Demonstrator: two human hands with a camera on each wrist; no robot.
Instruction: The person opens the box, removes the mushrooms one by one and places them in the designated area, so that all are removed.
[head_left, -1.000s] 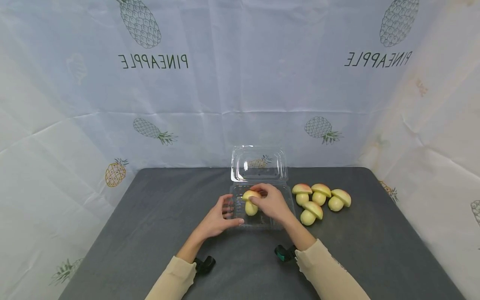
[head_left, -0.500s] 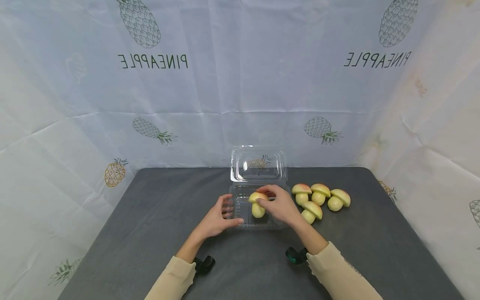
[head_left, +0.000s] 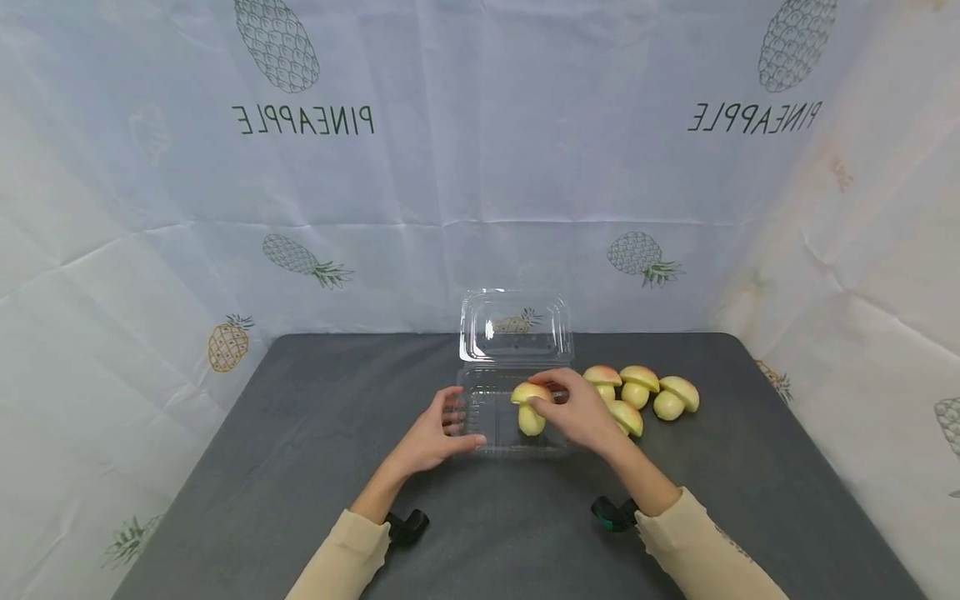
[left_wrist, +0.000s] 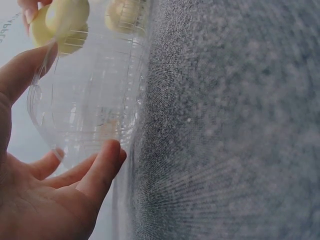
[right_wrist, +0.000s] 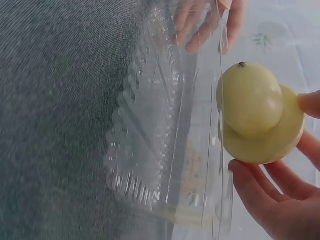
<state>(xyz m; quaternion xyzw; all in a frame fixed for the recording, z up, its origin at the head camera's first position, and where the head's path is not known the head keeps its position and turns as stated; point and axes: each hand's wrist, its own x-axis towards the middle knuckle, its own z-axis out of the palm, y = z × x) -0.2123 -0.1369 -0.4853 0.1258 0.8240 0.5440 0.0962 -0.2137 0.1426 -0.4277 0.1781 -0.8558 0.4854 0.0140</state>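
Note:
A clear plastic clamshell container [head_left: 491, 421] stands on the table with its lid [head_left: 516, 325] raised at the back. My left hand [head_left: 430, 437] holds the container's front left corner, thumb at the front rim and fingers along the left side, as the left wrist view also shows. A glossy yellow mushroom [right_wrist: 252, 100] with a red-tinged cap is pinched by the cap between the thumb and fingers of my right hand [head_left: 577, 408]. It hangs stem down over the right half of the open base, around rim height. My right hand partly hides the cap.
Several similar mushrooms [head_left: 678, 398] lie in a cluster right of the container, partly behind my right hand. A dark grey cloth [head_left: 360, 383] covers the table. Behind it hangs a white curtain [head_left: 517, 167] with pineapple prints.
My right hand has moved to the right with the mushroom, from above the container's middle to its right half. The left hand has stayed at the container's left side.

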